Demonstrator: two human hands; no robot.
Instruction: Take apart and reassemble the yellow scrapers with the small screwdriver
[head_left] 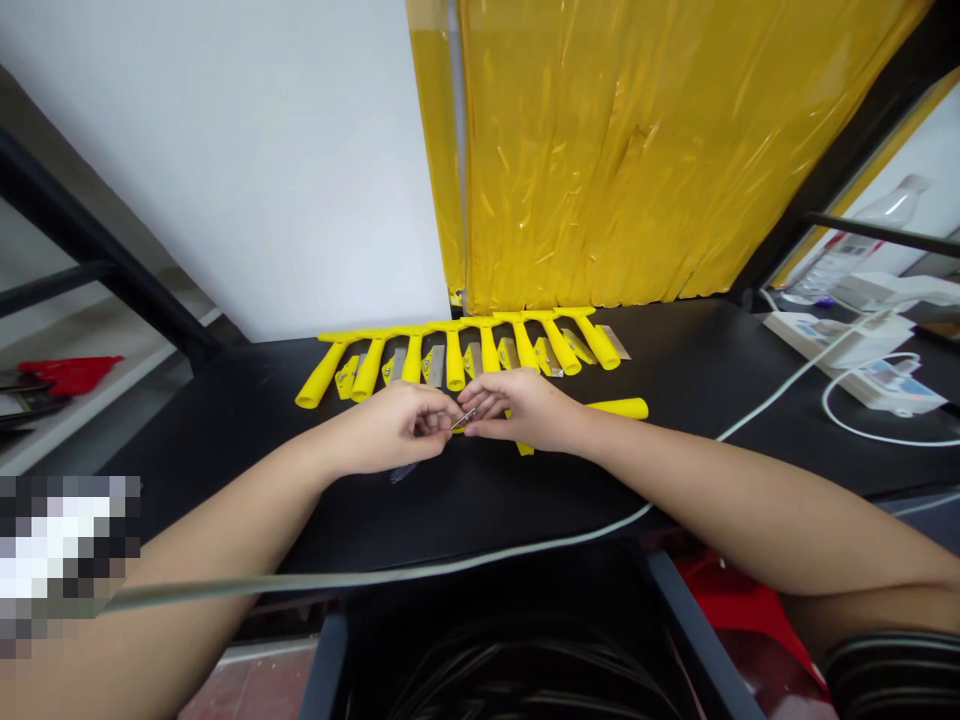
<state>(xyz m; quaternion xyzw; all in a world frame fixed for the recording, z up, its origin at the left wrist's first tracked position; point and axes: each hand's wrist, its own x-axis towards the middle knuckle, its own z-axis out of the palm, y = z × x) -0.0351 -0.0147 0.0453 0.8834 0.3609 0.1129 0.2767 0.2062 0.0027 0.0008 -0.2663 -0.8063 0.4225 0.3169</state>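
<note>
My left hand [405, 425] and my right hand [529, 408] meet over the dark table, fingers curled towards each other. Between their fingertips is a thin, shiny metal piece [463, 419], pinched from both sides; its exact kind is too small to make out. Under my right hand and wrist lies a yellow scraper handle [621, 408], partly hidden. Just beyond the hands runs a row of several yellow scraper handles [454, 362], tube ends facing me. Flat metal blades [434, 366] in yellow holders lie between them. A small clear plastic scrap [403, 472] lies below my left hand.
A white cable [525, 546] crosses the front of the black table [675, 370]. White power strips [862, 365] and a plastic bottle [855, 240] stand at the right. Behind are a white panel [300, 150] and yellow plastic sheeting [600, 150]. An open drawer [328, 660] sits below.
</note>
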